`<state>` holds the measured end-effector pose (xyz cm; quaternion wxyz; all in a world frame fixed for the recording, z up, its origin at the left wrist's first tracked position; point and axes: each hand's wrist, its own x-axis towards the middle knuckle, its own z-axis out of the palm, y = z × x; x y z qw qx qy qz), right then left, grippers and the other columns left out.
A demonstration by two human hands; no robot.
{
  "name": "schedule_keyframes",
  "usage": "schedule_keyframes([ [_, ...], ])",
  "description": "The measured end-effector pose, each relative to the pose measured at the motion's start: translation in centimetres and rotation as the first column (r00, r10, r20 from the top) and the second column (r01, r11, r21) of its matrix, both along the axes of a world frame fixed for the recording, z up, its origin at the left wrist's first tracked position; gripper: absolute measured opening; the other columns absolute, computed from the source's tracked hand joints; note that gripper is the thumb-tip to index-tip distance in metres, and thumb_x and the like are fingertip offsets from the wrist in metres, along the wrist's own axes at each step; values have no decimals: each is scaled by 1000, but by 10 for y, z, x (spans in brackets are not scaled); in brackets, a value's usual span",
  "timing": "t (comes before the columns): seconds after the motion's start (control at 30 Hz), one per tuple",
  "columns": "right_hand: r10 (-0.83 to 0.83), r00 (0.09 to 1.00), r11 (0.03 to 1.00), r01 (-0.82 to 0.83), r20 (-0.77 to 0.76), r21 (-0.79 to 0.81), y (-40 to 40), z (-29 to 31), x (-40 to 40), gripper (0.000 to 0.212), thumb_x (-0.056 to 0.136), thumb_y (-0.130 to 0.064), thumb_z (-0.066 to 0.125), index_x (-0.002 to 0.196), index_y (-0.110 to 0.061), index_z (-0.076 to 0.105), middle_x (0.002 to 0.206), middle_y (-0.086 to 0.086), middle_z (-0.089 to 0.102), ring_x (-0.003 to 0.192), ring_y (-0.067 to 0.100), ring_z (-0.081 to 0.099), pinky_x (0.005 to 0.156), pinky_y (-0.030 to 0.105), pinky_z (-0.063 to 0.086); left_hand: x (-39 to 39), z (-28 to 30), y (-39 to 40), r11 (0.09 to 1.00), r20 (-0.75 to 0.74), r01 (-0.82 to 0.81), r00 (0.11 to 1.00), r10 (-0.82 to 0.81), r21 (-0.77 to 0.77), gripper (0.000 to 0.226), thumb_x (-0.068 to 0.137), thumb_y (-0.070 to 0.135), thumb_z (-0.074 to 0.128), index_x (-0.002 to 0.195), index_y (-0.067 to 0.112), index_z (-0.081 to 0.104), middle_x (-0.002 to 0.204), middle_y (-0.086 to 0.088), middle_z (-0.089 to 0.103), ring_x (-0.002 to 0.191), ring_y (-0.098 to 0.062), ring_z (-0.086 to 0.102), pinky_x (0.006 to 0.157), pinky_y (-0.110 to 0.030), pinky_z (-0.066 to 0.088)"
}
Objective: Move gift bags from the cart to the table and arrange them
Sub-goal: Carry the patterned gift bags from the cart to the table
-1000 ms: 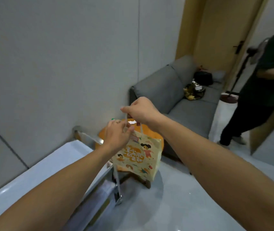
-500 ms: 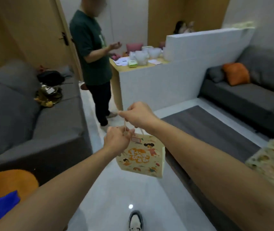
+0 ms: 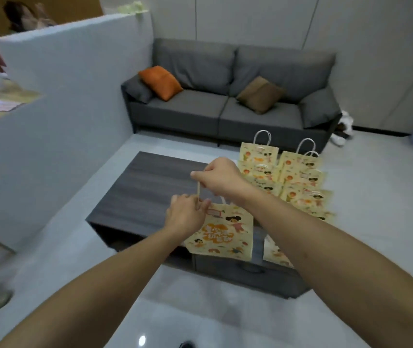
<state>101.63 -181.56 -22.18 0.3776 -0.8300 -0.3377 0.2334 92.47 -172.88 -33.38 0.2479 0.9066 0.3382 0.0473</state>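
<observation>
Since half a second earlier, the view had swung from the doorway and the standing person round to a dark tabletop, with the carried gift bag now hanging over its near edge. Fingers of the right hand were curled, pinching the bag's cord handle from above. Just below, the left hand pinched the same handle near the bag's top edge. On the right part of the tabletop stood two rows of matching bags, upright and close together; another bag showed partly behind the right forearm. Beyond stood a grey sofa with an orange cushion and a brown cushion.
</observation>
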Motion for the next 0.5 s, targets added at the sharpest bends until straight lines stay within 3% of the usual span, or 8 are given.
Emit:
schedule_keyframes([
  [0.1,-111,994,994,111,15,13,-6,-3,50,38,89,-36,71,62,-13,57,60,8,39,56,19,37,59,31,35,53,6,-2,992,-28,123,992,-124,-22,48,100,61,36,96,25,67,96,-1,60,107,-26,47,87,-47,48],
  [0.23,-214,977,977,215,-11,10,-12,-20,104,42,89,-36,71,58,-11,59,62,10,47,57,20,43,62,33,43,106,-9,2,968,-79,251,965,-250,-1,39,100,48,47,122,18,59,120,-5,57,121,-30,42,94,-47,46],
  [0.33,-257,966,966,256,-33,-28,-13,-42,136,45,91,-32,71,56,-5,63,59,9,55,49,14,49,66,32,51,137,-28,4,963,-110,266,957,-269,-35,40,98,48,50,124,20,59,123,-5,56,123,-30,42,96,-48,46],
  [0.43,-265,964,964,263,-32,-46,-9,-70,170,46,90,-29,71,51,-9,57,69,22,63,61,27,62,72,37,55,167,-48,6,960,-146,271,949,-279,-70,37,97,45,51,123,20,60,126,-6,56,122,-30,44,97,-48,46],
  [0.5,-244,969,967,240,-45,-83,-6,-91,194,47,90,-29,70,51,-12,52,62,19,53,56,28,53,68,38,53,187,-62,7,959,-195,268,940,-281,-94,40,97,46,52,125,18,59,127,-6,56,122,-29,45,99,-49,46],
])
